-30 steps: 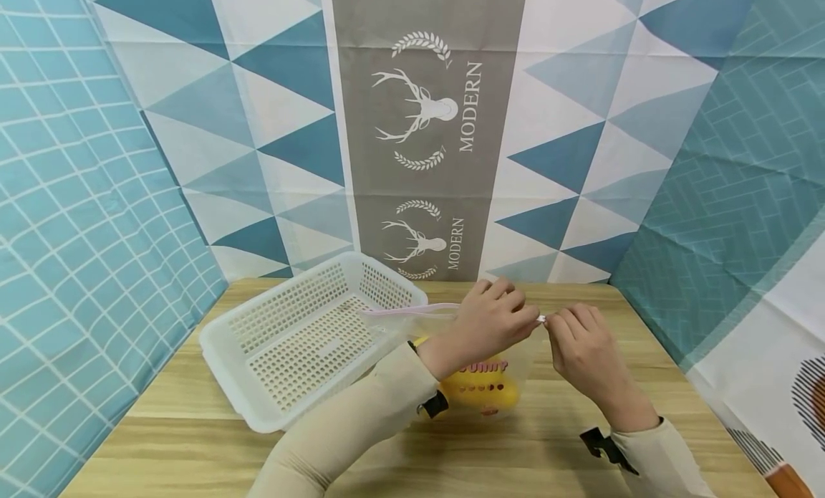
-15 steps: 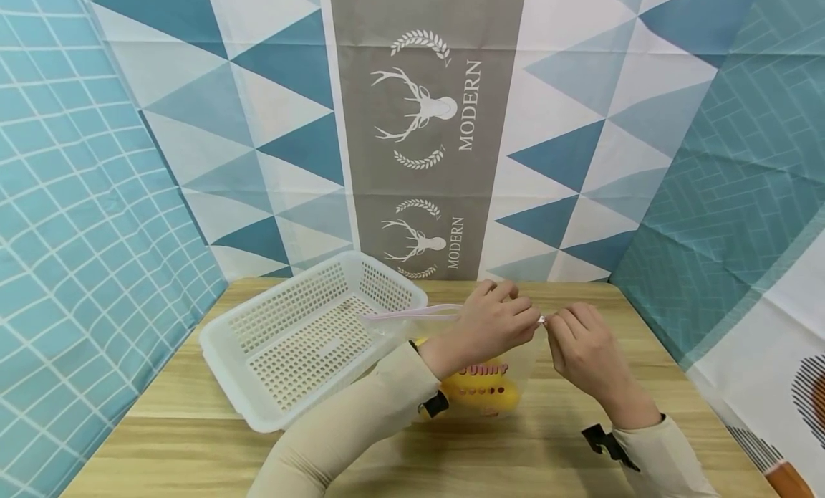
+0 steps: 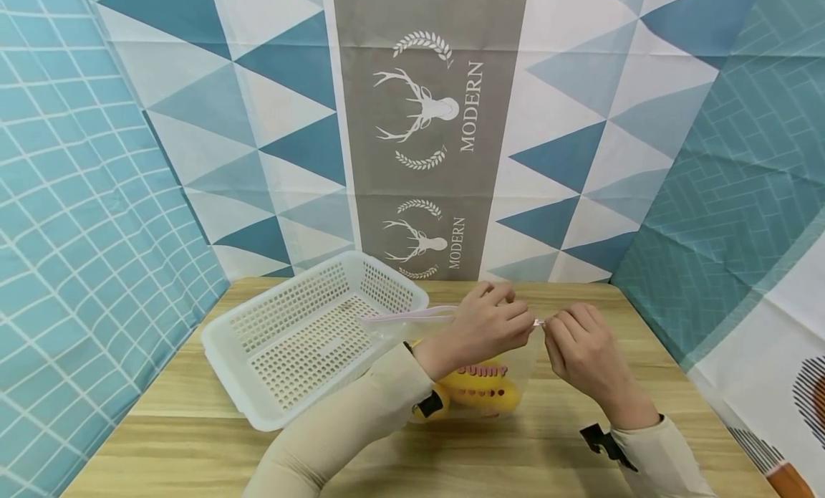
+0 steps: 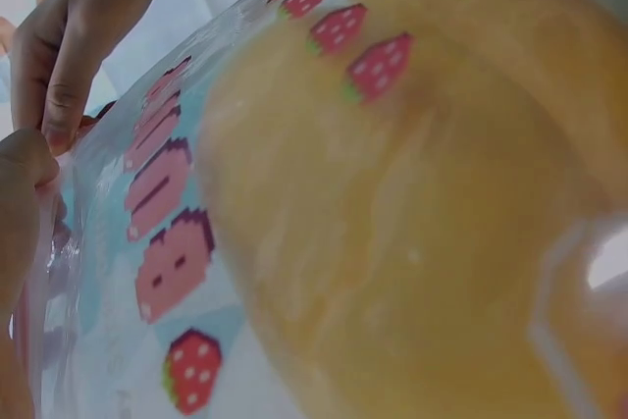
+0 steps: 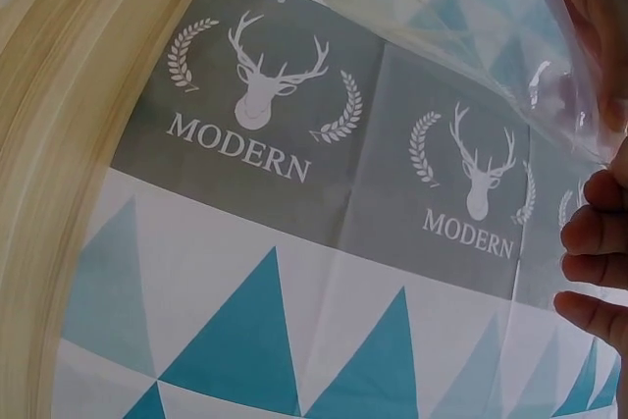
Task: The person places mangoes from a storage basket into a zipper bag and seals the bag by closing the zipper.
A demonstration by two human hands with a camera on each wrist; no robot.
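A clear zip bag [image 3: 482,371] with pink lettering hangs below my hands, bulging with yellow rounded things [image 3: 505,395]. In the left wrist view, red strawberries are printed on the bag [image 4: 191,370], and the yellow contents [image 4: 324,242] press close behind the film. My left hand [image 3: 483,329] pinches the top edge near its right end. My right hand [image 3: 589,358] pinches the corner just beside it, a small white bit of the edge showing between the fingertips. To the left, the pink zip strip [image 3: 412,314] stands slightly parted. Part of the bag is hidden behind my left forearm.
A white perforated plastic basket [image 3: 225,365] sits on the wooden table [image 3: 180,441] at the left, with the bag's left end overlapping its rim. Patterned cloth walls [image 3: 425,147] enclose the table at the back and on both sides.
My left hand has shifted slightly left along the bag's top edge, widening the small gap to my right fingertips. My right hand and the basket stay in place.
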